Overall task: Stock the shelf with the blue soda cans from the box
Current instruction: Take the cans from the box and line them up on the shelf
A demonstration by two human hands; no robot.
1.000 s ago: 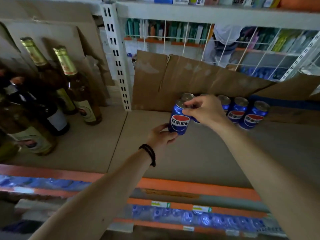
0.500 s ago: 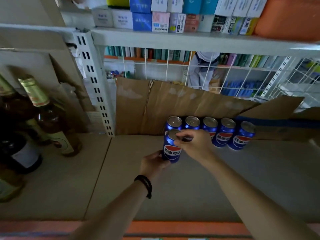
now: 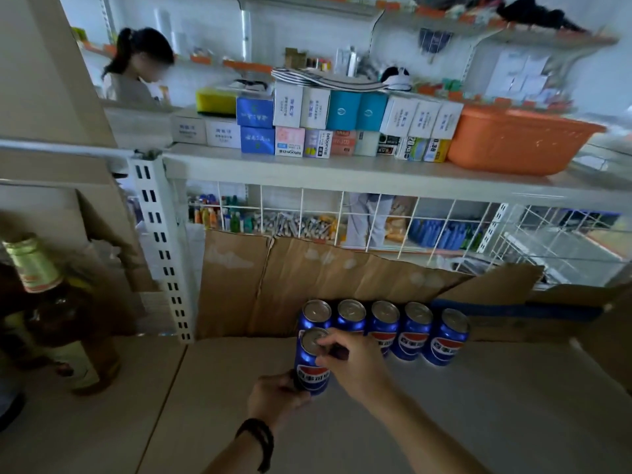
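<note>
Setting down can (image 3: 312,366) on shelf (image 3: 478,422), just in front of a row of 5 cans (image 3: 383,325). Left hand (image 3: 277,398) curled round base, right hand (image 3: 355,364) pinching rim. Next, likely: seat upright, release both, return to unseen box.

can base (image 3: 309,388) – behind left fingers (image 3: 290,388) | bottle (image 3: 51,313) – cropped left

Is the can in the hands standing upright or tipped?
Upright: the front can shows its silver top upward and logo level, base on the shelf, gripped by the left hand and right hand.
</note>
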